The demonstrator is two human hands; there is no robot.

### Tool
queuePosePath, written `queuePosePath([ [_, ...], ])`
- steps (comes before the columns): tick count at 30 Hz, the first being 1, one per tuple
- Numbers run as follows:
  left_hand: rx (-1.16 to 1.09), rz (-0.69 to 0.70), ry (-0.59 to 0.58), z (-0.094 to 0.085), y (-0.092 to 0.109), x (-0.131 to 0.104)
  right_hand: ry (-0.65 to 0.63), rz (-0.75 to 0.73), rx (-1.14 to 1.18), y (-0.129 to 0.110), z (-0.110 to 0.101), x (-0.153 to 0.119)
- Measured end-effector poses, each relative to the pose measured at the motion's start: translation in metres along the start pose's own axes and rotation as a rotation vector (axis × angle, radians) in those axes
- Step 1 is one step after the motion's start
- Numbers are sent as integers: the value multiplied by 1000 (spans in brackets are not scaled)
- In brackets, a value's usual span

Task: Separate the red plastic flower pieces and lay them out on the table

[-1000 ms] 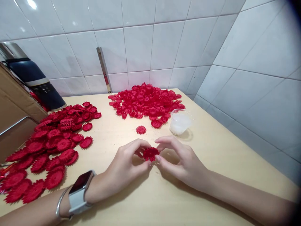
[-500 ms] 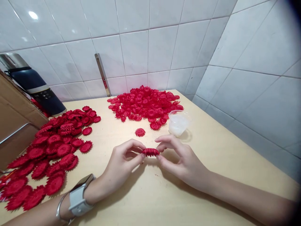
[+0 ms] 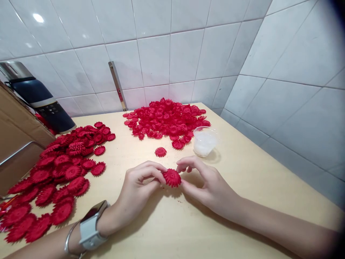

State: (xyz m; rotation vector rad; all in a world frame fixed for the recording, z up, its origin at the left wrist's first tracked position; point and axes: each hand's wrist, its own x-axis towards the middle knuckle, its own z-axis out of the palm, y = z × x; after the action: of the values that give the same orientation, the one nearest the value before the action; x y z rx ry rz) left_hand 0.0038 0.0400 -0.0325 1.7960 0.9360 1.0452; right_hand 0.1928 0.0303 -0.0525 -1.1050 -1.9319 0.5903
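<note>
My left hand (image 3: 144, 189) pinches a red, flower-shaped disc (image 3: 172, 178) with a toothed, petal-like edge, its round face turned toward me. My right hand (image 3: 206, 183) is at the disc's other side, thumb at its right edge and forefinger curled by its upper edge. Both hands hold the disc a little above the tabletop. Just beyond them lies a single similar red disc (image 3: 160, 151). A clear plastic cup (image 3: 205, 142) with a whitish substance inside stands behind my right hand.
A heap of red discs (image 3: 168, 117) lies at the back of the table (image 3: 242, 172). Another pile of red discs (image 3: 61, 169) spreads along the left. A cardboard box (image 3: 18, 140) and a dark flask (image 3: 48, 100) stand at the far left. Tiled walls (image 3: 153, 57) border the table.
The held disc has tilted from edge-on, so its round face now shows. My fingers have shifted slightly around it, and both hands have stayed in about the same place.
</note>
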Motion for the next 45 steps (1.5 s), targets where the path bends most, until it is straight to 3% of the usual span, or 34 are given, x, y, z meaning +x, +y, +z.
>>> queuePosePath([
  [6, -37, -102, 0, 2, -1, -3, -21, 40, 49, -2, -2, -1],
  [16, -280, -251, -41, 4, 0, -1, -212, 125, 353, -4, -6, 0],
  [19, -306, -289, -47, 4, -1, 1, -279, 58, 342, -4, -6, -1],
  [25, -281, -291, -66, 4, -2, 1, -281, -318, -9, -8, -4, -4],
  [27, -256, -277, -29, 4, -3, 1, -276, -336, -90, -10, -8, -1],
  [31, -255, -265, 74, 4, -6, 4, -93, -178, -203, -11, -30, 11],
  [35, -213, -283, 77, 3, -7, 5, 86, -63, -215, -16, -48, 17],
  [37, -178, -301, 58, 3, -5, 4, 14, -24, -103, -21, -45, 14],
  [41, -154, -231, -5, 3, -1, -1, -421, 310, 335, -30, -25, 1],
  [43, -139, -171, -48, 3, 0, -3, -425, 400, 461, -30, -16, -2],
  [45, -128, -150, -88, 3, 1, -5, -341, 416, 523, -29, -11, -2],
])
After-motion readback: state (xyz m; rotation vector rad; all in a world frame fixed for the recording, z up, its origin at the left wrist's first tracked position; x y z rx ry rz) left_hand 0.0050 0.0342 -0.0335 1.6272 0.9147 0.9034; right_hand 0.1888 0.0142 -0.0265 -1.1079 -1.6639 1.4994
